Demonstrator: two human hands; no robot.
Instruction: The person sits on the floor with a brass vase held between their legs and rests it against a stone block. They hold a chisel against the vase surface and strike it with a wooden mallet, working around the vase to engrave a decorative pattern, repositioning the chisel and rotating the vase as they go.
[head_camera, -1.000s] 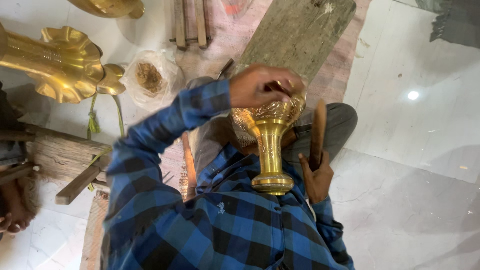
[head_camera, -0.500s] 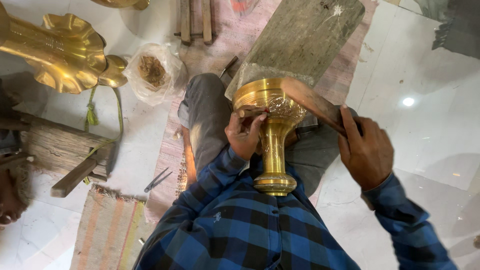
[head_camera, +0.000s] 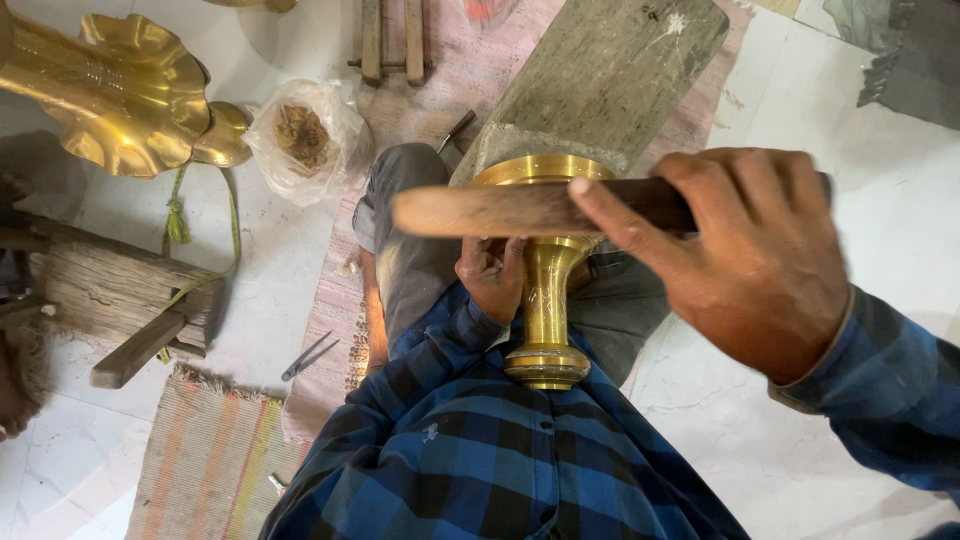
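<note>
A brass goblet-shaped piece stands upright between my knees, its base against my blue checked shirt. My left hand grips its stem just under the bowl. My right hand is raised close to the camera and holds a flat wooden stick level across the brass rim. The stick hides most of the bowl.
A grey stone slab leans behind the brass piece on a pink mat. A large fluted brass piece lies at upper left beside a plastic bag of brown material. Small shears, a wooden block and a striped rug lie at left.
My right hand has lifted the wooden stick from beside the bowl up toward the camera, across the rim. My left hand has slid from the bowl down to the stem.
</note>
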